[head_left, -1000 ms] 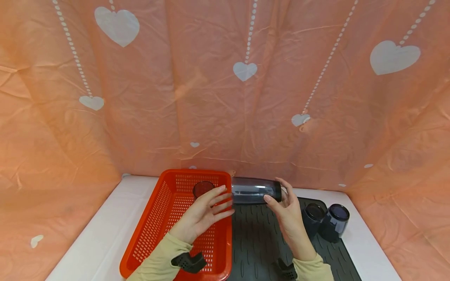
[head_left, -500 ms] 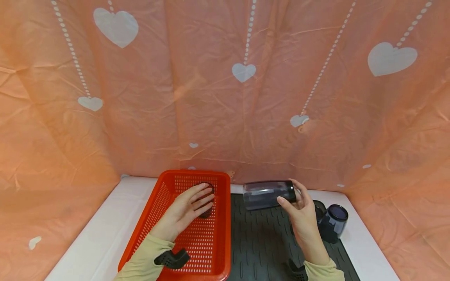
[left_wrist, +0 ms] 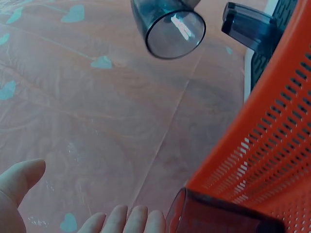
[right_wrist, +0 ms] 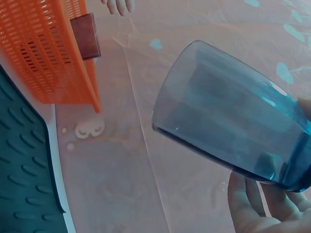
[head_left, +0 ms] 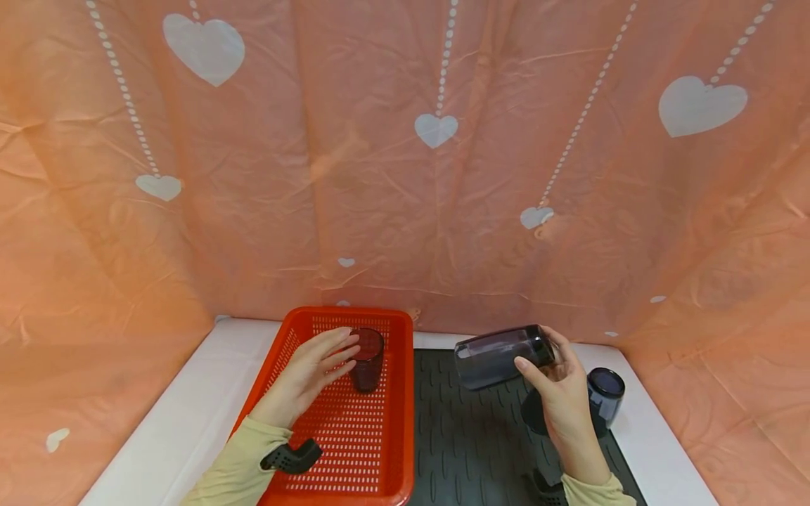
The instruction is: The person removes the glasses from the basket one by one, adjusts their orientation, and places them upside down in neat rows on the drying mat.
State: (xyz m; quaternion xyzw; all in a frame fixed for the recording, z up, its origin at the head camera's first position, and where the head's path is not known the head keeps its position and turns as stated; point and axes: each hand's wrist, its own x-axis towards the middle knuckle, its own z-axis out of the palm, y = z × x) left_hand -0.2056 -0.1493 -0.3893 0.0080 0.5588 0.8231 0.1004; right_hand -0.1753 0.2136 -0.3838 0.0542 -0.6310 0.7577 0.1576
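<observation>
Since the earlier frames the right hand [head_left: 560, 393] has carried the tall glass [head_left: 503, 348] away from the basket [head_left: 392, 450] and rightward over the mat [head_left: 468, 436]. A second ago the glass lay level at the basket's right rim, with the left hand [head_left: 310, 372] cupped at its open end. Now it is well clear of the basket, tilted with its mouth lower and to the left, and held by the base end.

Near: both sleeves and wrist straps show at the bottom edge. The right hand's fingers and thumb are curled round the base of the glass; the right wrist view confirms the hold. The left hand has withdrawn into the basket. Its fingers are straight and relaxed, holding nothing, and lie just beside a small dark cup [head_left: 367, 360] standing upright in the basket's far part. Whether the fingertips touch the cup cannot be told.

Middle: the mat lies beside the basket on the white table [head_left: 183, 422]. Two dark cups stand on the mat's right end; one [head_left: 604, 395] shows plainly, the other is mostly hidden behind the right hand.

Far: an orange cloth [head_left: 405, 176] with white hearts closes off the back and sides.

Judgement: the glass has not gone into the basket; its present tilt, mouth downward over the mat, suggests it is being turned over there.
</observation>
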